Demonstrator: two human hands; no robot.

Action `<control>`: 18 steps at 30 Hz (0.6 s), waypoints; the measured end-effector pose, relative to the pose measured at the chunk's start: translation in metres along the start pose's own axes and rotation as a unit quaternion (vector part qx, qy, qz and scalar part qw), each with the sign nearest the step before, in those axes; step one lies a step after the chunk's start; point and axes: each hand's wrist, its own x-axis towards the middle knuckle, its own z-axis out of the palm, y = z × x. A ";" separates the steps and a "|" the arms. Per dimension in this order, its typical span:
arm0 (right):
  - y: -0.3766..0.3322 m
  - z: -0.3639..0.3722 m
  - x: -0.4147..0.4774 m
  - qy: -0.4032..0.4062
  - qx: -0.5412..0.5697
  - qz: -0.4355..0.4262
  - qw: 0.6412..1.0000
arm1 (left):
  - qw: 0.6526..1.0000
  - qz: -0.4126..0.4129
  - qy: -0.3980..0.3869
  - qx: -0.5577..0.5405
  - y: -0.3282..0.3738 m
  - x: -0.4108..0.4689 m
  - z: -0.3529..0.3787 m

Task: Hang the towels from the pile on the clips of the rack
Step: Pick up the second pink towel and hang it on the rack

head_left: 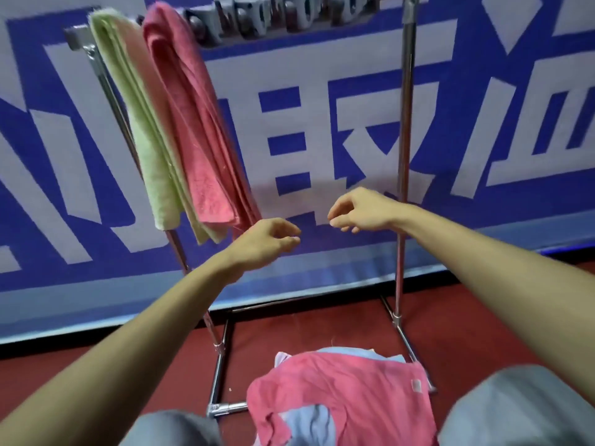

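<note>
A chrome rack (404,130) stands in front of me with grey clips (283,17) along its top bar. A green towel (141,130) and a pink towel (196,133) hang side by side at the rack's left end. The pile (341,391) lies on the floor between my knees, a pink towel on top with light blue ones under it. My left hand (267,243) and my right hand (357,210) hover in mid-air in front of the rack, fingers loosely curled, holding nothing.
A blue and white banner wall (322,123) rises right behind the rack. The floor (467,317) is dark red. The rack's base bars (222,365) lie on the floor around the pile. My grey-clad knees (515,410) frame the bottom of the view.
</note>
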 end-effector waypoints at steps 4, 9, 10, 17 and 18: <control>0.064 0.037 0.012 -0.031 0.022 0.064 0.997 | 0.997 -0.024 -0.067 0.008 -0.041 0.026 0.056; 0.151 0.100 0.028 -0.088 0.040 0.145 0.985 | 0.986 -0.055 -0.157 -0.026 -0.098 0.046 0.126; 0.166 0.112 0.031 -0.094 0.038 0.158 0.982 | 0.983 -0.065 -0.170 -0.041 -0.108 0.050 0.138; 0.282 0.189 0.020 -0.111 0.028 0.302 0.946 | 0.961 -0.128 -0.229 -0.087 -0.173 0.081 0.221; 0.300 0.196 0.015 -0.113 0.021 0.323 0.939 | 0.958 -0.131 -0.239 -0.090 -0.178 0.087 0.234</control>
